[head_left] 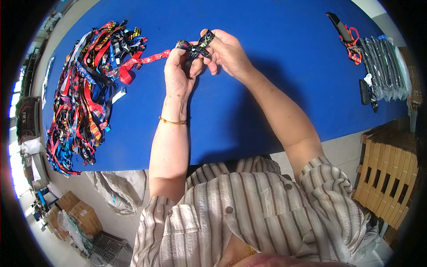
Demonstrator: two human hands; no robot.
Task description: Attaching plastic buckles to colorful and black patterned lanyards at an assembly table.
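Above the blue table (271,26), my two hands pinch a black strap (196,50) with a small multicoloured pattern, folded into a bow-like shape. My left hand (178,75) grips its left end between thumb and fingers. My right hand (230,54) holds its right end up, thumb and forefinger pressed together. A red printed strap (153,58) runs from the pile on the left to my left hand's fingers; whether they hold it too, I cannot tell. The large pile of colourful printed straps (86,89) lies left of my hands.
At the table's far right lie red-handled scissors (353,42), a row of dark items in clear plastic bags (384,66) and a small black object (364,92). Slatted brown cartons (387,178) stand on the floor at right. Cardboard boxes (84,218) and a pale sack (118,191) are lower left.
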